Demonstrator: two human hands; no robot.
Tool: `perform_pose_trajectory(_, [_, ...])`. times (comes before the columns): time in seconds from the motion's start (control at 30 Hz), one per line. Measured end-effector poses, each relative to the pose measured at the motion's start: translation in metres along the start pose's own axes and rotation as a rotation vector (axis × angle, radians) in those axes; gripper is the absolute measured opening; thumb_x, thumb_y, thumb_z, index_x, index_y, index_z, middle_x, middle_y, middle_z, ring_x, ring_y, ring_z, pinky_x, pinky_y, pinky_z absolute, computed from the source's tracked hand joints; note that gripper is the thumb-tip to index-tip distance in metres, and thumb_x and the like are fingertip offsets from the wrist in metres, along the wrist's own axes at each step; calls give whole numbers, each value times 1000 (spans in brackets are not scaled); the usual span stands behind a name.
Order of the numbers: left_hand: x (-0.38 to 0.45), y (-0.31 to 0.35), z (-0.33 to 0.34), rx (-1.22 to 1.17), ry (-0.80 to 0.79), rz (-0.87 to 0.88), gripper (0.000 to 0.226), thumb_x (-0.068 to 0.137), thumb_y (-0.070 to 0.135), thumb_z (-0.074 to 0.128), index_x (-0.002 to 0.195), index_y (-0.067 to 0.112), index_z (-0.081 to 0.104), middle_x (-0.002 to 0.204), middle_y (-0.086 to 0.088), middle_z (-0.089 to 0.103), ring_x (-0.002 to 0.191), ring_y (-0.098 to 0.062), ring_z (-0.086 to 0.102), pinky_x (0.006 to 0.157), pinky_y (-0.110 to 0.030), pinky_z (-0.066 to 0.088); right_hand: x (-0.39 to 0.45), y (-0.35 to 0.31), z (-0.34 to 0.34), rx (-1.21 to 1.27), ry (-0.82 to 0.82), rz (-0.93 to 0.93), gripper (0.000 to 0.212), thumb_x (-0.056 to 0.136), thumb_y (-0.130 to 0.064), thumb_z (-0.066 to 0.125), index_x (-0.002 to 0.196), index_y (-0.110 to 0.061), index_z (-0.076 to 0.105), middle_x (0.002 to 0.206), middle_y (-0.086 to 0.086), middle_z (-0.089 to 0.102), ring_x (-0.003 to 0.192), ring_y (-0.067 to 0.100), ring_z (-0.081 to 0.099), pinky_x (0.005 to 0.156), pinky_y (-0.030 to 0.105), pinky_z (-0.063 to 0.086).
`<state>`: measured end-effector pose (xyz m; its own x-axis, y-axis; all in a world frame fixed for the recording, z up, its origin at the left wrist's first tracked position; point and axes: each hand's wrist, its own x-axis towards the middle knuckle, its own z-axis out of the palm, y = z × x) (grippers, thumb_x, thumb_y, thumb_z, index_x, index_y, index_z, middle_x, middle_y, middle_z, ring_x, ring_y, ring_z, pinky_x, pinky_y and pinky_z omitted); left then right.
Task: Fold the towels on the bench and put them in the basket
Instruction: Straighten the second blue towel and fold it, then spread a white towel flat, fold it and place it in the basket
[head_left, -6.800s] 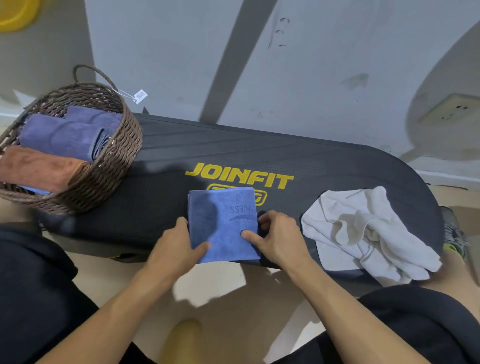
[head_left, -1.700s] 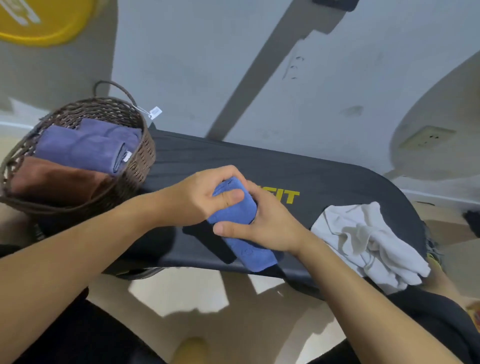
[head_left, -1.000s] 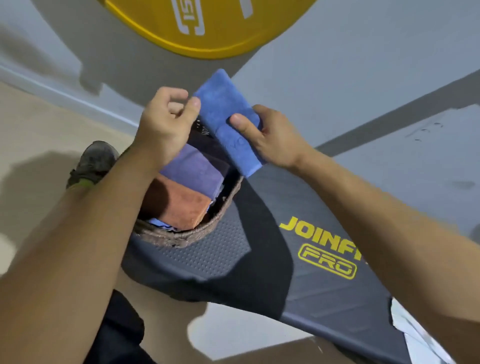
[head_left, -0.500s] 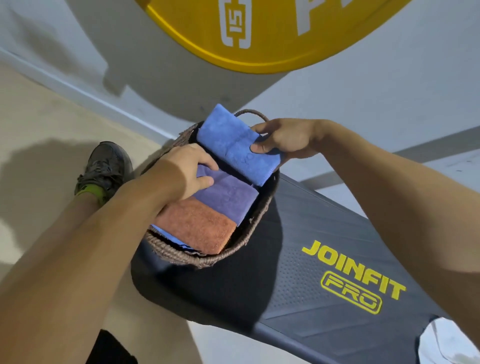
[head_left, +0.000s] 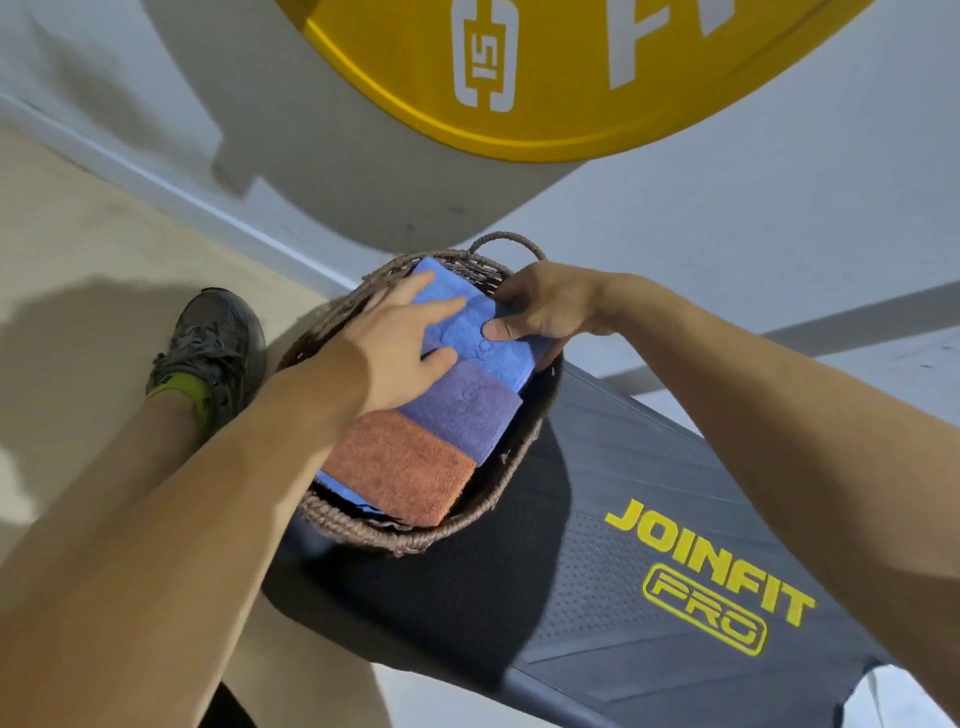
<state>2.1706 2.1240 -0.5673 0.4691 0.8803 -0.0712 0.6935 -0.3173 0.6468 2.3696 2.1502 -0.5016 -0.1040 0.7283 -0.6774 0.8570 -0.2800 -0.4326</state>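
A folded blue towel (head_left: 483, 340) lies at the far end of the brown wicker basket (head_left: 415, 540), which stands on the left end of the black bench (head_left: 597, 597). My left hand (head_left: 397, 345) presses flat on the towel's left side with straight fingers. My right hand (head_left: 545, 306) grips the towel's right edge, thumb on top and fingers curled below. A folded purple towel (head_left: 462, 410) and a folded rust-orange towel (head_left: 405, 465) lie beside it in the basket, with another blue one (head_left: 343, 491) under them.
A yellow weight plate (head_left: 571, 78) leans on the grey wall behind the basket. My left foot in a grey shoe (head_left: 213, 343) stands on the beige floor left of the bench. A scrap of white cloth (head_left: 904, 696) shows at the bottom right corner.
The blue towel has come down from above the basket's rim into the basket. My left hand moved from the purple towel onto the blue one and flattened out.
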Motion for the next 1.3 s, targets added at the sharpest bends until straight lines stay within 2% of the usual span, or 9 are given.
perform_pose_trajectory(0.1, [7, -5, -2, -17, -73, -33, 61, 93, 36, 63, 149, 36, 38, 164, 3, 11, 149, -15, 20, 116, -25, 14, -19, 0, 1, -481, 372, -150, 42, 84, -33, 75, 120, -16, 63, 107, 7, 66, 90, 28, 68, 78, 34, 53])
perform_pose_trajectory(0.2, [7, -7, -1, -18, -66, -29, 60, 92, 38, 64, 148, 36, 40, 161, 3, 17, 144, -16, 29, 114, -26, 19, -38, 8, 28, -479, 602, -376, 39, 83, -22, 69, 121, -15, 66, 101, 9, 58, 96, 27, 58, 84, 33, 45])
perform_pose_trajectory(0.47, [14, -10, 3, -29, -104, -46, 54, 96, 43, 55, 147, 37, 39, 159, 7, 19, 144, -18, 28, 119, -33, 21, -29, 24, 96, -369, 539, -165, 61, 99, -43, 50, 144, -4, 39, 135, 20, 41, 128, 35, 34, 112, 38, 27])
perform_pose_trajectory(0.7, [18, 10, -6, 186, -155, -104, 60, 96, 44, 54, 152, 31, 33, 162, -3, 18, 148, -28, 19, 121, -40, 16, -57, 21, 98, -204, 657, -237, 45, 92, -25, 58, 133, -8, 50, 127, 15, 53, 111, 34, 54, 95, 41, 45])
perform_pose_trajectory(0.8, [3, 49, 4, 197, 99, -25, 47, 94, 33, 56, 140, 22, 51, 147, -7, 42, 139, -29, 30, 116, -43, 24, -96, 37, 105, -21, 848, -277, 32, 88, -17, 61, 120, -11, 59, 114, 8, 59, 93, 27, 60, 83, 38, 48])
perform_pose_trajectory(0.9, [-30, 98, 32, -19, 254, 201, 21, 91, 20, 58, 110, 17, 67, 114, -1, 61, 112, -22, 51, 96, -37, 42, -140, 74, 115, 92, 847, -284, 21, 88, -16, 62, 108, -14, 61, 99, 1, 63, 84, 17, 60, 77, 28, 47])
perform_pose_trajectory(1.0, [-60, 138, 69, -138, 81, 294, 10, 90, 22, 61, 96, 23, 69, 95, 8, 61, 87, -11, 57, 78, -20, 43, -188, 127, 123, 76, 622, -253, 12, 91, -18, 63, 103, -17, 64, 90, -6, 68, 76, 9, 62, 69, 14, 46])
perform_pose_trajectory(1.1, [-80, 173, 108, -159, -125, 290, 9, 90, 20, 62, 90, 23, 70, 89, 5, 62, 82, -12, 60, 75, -25, 45, -235, 189, 134, 45, 489, -149, 9, 93, -21, 63, 101, -19, 66, 85, -10, 70, 73, 9, 63, 68, 13, 45])
perform_pose_trajectory(1.3, [-111, 251, 195, 83, -298, 336, 20, 94, 25, 46, 78, 25, 58, 83, 7, 59, 82, -20, 59, 71, -37, 50, -315, 303, 151, 230, 774, 106, 4, 92, -22, 63, 92, -22, 67, 80, -11, 69, 73, 10, 64, 74, 29, 52])
